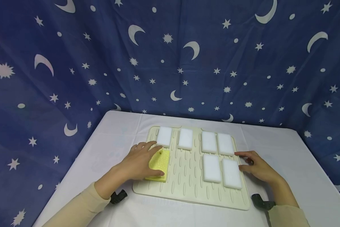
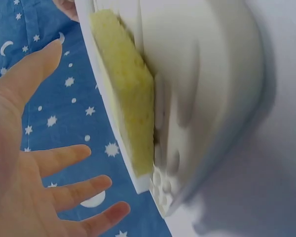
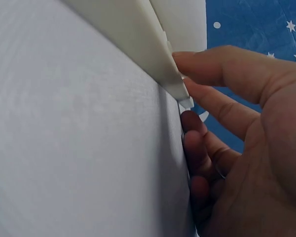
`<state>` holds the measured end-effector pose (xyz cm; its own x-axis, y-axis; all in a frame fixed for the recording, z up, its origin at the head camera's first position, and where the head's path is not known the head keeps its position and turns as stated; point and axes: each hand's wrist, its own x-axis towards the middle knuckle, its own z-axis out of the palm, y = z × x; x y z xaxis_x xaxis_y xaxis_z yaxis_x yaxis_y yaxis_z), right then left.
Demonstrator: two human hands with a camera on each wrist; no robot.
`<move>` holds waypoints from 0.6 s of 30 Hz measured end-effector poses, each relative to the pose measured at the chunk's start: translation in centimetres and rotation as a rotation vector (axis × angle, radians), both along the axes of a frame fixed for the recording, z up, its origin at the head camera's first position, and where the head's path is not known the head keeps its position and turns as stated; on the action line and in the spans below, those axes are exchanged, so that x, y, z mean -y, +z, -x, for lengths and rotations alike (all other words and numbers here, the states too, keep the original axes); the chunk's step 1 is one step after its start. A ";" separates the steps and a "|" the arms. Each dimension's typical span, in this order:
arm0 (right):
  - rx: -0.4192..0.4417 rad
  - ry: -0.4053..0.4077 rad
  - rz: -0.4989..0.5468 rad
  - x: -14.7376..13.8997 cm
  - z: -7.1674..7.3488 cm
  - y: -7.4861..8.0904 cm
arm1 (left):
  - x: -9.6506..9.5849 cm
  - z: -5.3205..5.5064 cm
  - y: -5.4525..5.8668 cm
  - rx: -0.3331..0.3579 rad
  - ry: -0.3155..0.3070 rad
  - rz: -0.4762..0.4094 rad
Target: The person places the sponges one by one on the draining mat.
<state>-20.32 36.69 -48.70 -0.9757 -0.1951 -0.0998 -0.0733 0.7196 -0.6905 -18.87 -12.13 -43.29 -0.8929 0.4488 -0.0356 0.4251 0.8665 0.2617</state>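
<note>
My left hand [image 1: 141,160] hovers with spread fingers over a yellow sponge [image 1: 162,164] at the mat's left side. In the left wrist view, the fingers stand apart from the sponge [image 2: 126,94], with the palm bare. My right hand [image 1: 256,165] rests by the right edge of the cream ribbed mat [image 1: 187,186]. Its thumb and forefinger touch the mat's rim beside a white sponge block [image 1: 231,173], while the other fingers curl loosely. Another white block [image 1: 225,144] lies just above it. The right wrist view shows nothing in that hand [image 3: 246,123].
More white blocks lie flat on the mat: one at the upper left [image 1: 164,136], one at top middle [image 1: 185,138], and two right of centre [image 1: 208,142]. A white cloth covers the table [image 1: 113,142]. A blue moon-and-star curtain [image 1: 158,78] hangs behind.
</note>
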 end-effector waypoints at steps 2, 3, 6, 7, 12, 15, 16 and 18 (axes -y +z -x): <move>-0.008 0.000 0.003 -0.1 -0.1 0.0 | 0.3 0.3 0.1 -0.014 0.001 -0.006; -0.010 -0.002 0.003 -0.2 -0.1 0.0 | 0.5 0.5 0.0 -0.019 0.003 -0.009; -0.011 -0.006 0.015 -0.5 -0.1 0.0 | 0.8 1.0 0.0 -0.035 0.009 -0.032; -0.007 -0.008 0.020 -0.6 -0.1 0.0 | 0.9 1.3 -0.1 -0.038 0.012 -0.043; -0.015 -0.019 0.037 -0.7 0.0 0.4 | 1.5 2.6 0.0 -0.055 0.022 -0.098; -0.018 -0.041 -0.003 -0.5 0.1 0.8 | 2.0 3.7 0.1 -0.058 0.035 -0.109; -0.016 -0.048 -0.013 -0.4 0.1 1.0 | 2.2 4.1 0.1 -0.059 0.041 -0.112; -0.003 -0.062 -0.028 -0.2 0.4 1.6 | 2.5 4.9 0.3 -0.052 0.055 -0.118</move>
<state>-20.70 36.87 -47.13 -0.9861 -0.1319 -0.1011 -0.0305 0.7416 -0.6701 -23.79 -14.67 -43.03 -0.9154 0.3978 0.0611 0.3936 0.8532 0.3422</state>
